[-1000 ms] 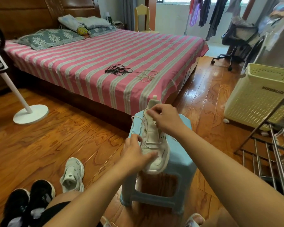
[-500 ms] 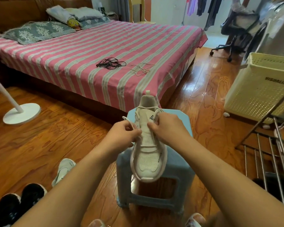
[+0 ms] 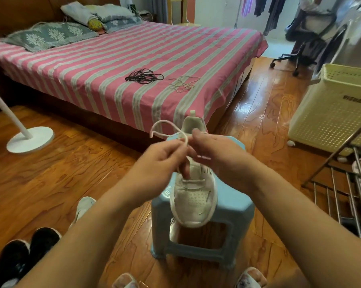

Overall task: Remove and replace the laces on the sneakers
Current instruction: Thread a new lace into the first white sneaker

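Sneaker [image 3: 193,196] on the blue stool [image 3: 233,206]: both hands, left [image 3: 156,163] and right [image 3: 221,159], have risen together, now pinching the white lace [image 3: 165,126] into a loop, likely tying the bow.

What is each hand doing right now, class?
Left hand: pinches the white lace.
Right hand: fingers curled at the same lace; grip cannot be told.

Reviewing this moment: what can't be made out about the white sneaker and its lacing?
- Head view: white sneaker eyelets hidden behind left hand and right hand.
- White lace ends blurred by motion, grip unclear.
- Second white sneaker mostly hidden by left forearm.
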